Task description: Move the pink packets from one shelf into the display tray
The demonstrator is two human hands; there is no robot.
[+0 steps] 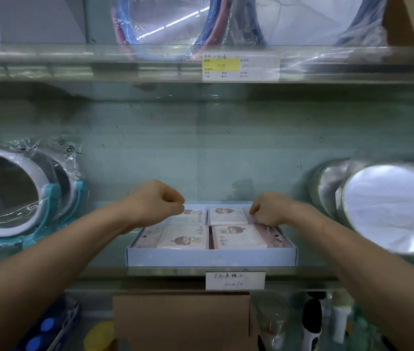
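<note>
1. Four pink packets [239, 236] on top, flat and face-up, set two by two inside the one display tray [211, 258]. More pink edges beneath them along the tray's left and right walls (too hidden to count).
2. Long sides parallel to the tray's front wall, short sides running toward its back. Cartoon print toward the tray's back on three of them, toward its front on the near-left one.
3. Left hand [157, 201] over the tray's far-left corner, fingers curled into the palm, thumb tip against the forefinger right at the far-left packet's corner. Impossible to tell whether anything is pinched there.
4. Right hand [269, 211] over the tray's far-right part, fingers curled downward and covering the right end of the far-right packet. Hold on a packet or not: cannot tell.
5. Two bare forearms reaching in from the tray's near side, one past each side wall.
6. Left of the tray, well apart: a plastic-wrapped round mirror [11, 193] with a white rim and teal stand.
7. Right of the tray, near but not touching: a tilted round mirror [391, 206], with a second round rim behind it.
8. Just below the tray's front wall: one handwritten label [235, 280]. Under that, one cardboard box [180, 323].
9. Above the tray, on the upper shelf's edge: one yellow-and-white price tag [239, 67], with more wrapped round goods behind it (blurred).
</note>
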